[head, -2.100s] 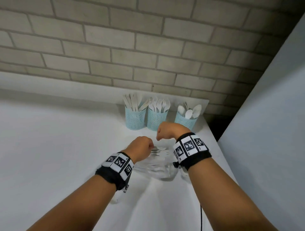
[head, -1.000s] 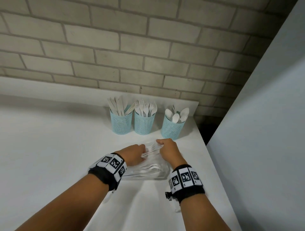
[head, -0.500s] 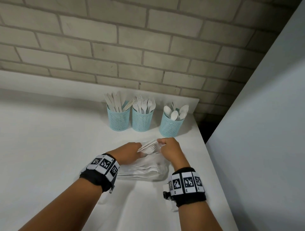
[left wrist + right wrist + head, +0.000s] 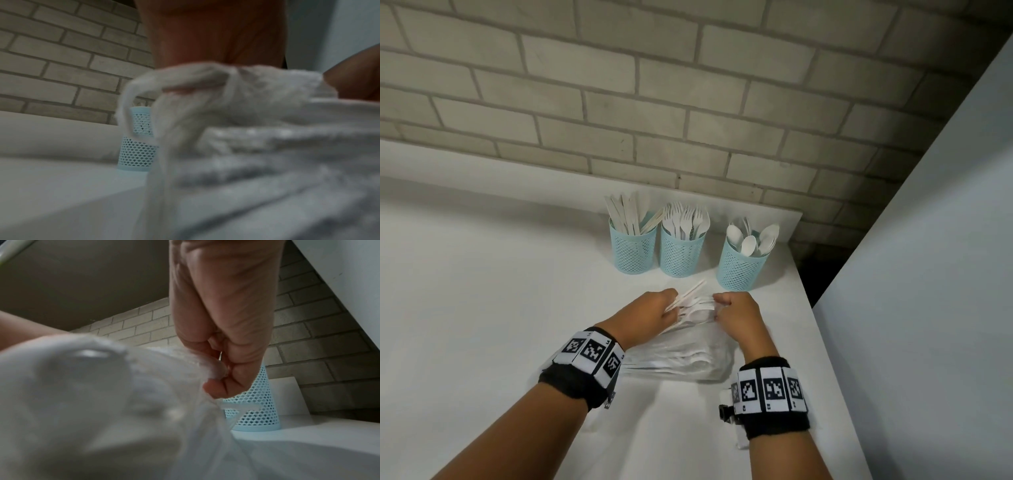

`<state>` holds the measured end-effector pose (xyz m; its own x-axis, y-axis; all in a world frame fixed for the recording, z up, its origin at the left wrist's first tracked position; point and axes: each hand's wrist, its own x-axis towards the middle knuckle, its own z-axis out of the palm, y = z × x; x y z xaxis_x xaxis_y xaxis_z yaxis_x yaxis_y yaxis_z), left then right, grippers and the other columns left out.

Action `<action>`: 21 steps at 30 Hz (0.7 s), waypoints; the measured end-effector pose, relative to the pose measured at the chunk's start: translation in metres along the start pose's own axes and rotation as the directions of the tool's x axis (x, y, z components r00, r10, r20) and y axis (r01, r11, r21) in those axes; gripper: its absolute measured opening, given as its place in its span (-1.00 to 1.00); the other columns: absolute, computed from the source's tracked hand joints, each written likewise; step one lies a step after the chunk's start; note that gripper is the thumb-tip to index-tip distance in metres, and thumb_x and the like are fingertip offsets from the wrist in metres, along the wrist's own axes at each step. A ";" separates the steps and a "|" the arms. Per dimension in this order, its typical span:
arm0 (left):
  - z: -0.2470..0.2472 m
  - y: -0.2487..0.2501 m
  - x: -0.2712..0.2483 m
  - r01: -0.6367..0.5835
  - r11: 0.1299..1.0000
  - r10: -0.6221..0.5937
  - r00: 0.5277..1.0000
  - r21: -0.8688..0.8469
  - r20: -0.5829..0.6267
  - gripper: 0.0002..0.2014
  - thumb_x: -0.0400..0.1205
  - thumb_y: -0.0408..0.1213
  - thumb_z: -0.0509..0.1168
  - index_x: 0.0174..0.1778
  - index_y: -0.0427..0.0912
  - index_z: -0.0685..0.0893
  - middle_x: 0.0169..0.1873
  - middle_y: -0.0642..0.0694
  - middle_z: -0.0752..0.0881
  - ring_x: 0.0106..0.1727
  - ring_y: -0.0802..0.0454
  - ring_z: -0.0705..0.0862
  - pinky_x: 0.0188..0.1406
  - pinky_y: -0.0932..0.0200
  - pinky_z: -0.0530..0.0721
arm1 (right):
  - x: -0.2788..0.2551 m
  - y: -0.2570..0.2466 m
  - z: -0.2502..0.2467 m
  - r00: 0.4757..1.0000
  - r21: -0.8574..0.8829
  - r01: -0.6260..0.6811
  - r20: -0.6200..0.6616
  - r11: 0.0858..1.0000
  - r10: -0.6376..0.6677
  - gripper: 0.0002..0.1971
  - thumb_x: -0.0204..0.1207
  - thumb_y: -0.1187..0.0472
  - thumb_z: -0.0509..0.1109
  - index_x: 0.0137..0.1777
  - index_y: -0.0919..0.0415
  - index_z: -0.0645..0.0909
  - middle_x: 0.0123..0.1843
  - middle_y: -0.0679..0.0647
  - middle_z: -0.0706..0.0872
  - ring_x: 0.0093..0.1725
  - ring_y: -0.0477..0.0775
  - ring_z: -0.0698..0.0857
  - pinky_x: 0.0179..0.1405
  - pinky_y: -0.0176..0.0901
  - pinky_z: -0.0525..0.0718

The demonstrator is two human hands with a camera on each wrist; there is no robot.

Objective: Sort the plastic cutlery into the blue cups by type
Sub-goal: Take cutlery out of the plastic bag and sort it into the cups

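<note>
Three pale blue perforated mesh cups [image 4: 677,253] hold white cutlery [image 4: 685,219] on a white table [image 4: 482,291] before a grey-beige brick wall [image 4: 654,102]; black wristbands [image 4: 774,394] bear black-and-white square markers.

Bag [image 4: 688,363] contents blurred — cutlery types indistinguishable.

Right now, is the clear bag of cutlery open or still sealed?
Open. Both hands hold its mouth apart: left hand, right hand, and white cutlery handles stick out of the clear bag.
</note>
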<state>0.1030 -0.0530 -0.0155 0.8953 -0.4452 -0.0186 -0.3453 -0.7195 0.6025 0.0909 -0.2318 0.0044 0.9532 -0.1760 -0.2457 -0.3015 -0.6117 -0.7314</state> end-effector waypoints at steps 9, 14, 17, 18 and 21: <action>-0.001 0.007 0.002 0.022 0.954 -0.071 0.986 -0.299 -0.153 -0.71 0.68 -0.16 0.24 -0.39 0.05 0.44 -0.44 0.14 0.48 -0.40 0.24 0.43 -0.38 0.34 0.34 | 0.002 0.001 0.001 0.998 0.047 0.014 -0.054 0.999 -0.012 -0.58 0.48 0.50 0.22 0.31 0.27 0.64 0.29 0.17 0.69 0.32 0.18 0.61 0.39 0.00 0.55; -0.003 0.009 0.002 0.048 0.952 -0.091 0.987 -0.304 -0.130 -0.76 0.71 -0.14 0.15 -0.26 -0.11 0.50 -0.37 0.08 0.51 -0.32 0.18 0.46 -0.28 0.28 0.41 | 0.003 0.002 0.002 0.998 0.063 0.033 -0.047 0.997 -0.030 -0.54 0.47 0.54 0.18 0.32 0.28 0.62 0.29 0.18 0.69 0.30 0.17 0.62 0.38 -0.07 0.55; -0.005 0.012 0.001 0.088 0.881 -0.155 0.982 -0.465 -0.109 -0.80 0.73 -0.15 0.11 0.02 -0.19 0.55 -0.16 0.02 0.69 -0.16 0.16 0.64 -0.21 0.40 0.52 | 0.004 0.005 0.002 0.998 0.072 0.051 -0.051 0.996 -0.047 -0.58 0.50 0.49 0.15 0.30 0.28 0.64 0.27 0.19 0.70 0.27 0.18 0.66 0.32 -0.14 0.55; -0.007 0.014 0.000 0.103 0.842 -0.175 0.981 -0.530 -0.087 -0.78 0.73 -0.14 0.10 0.10 -0.19 0.54 -0.12 0.00 0.73 -0.13 0.15 0.68 -0.19 0.39 0.56 | 0.004 0.005 0.002 0.998 0.082 0.051 -0.051 0.995 -0.047 -0.57 0.51 0.50 0.15 0.31 0.28 0.63 0.30 0.18 0.69 0.29 0.17 0.64 0.37 -0.10 0.54; -0.010 0.017 0.000 0.114 0.778 -0.190 0.980 -0.618 -0.058 -0.78 0.74 -0.12 0.08 0.17 -0.15 0.50 -0.13 0.02 0.76 -0.12 0.12 0.74 -0.11 0.26 0.63 | 0.002 0.005 0.001 0.997 0.071 0.064 -0.047 0.995 -0.061 -0.57 0.54 0.51 0.14 0.35 0.27 0.59 0.36 0.17 0.64 0.37 0.11 0.59 0.42 -0.18 0.48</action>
<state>0.0995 -0.0602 0.0029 0.9593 -0.2689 -0.0865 0.0078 -0.2810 0.9597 0.0918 -0.2346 -0.0001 0.9698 -0.1744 -0.1704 -0.2403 -0.5652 -0.7892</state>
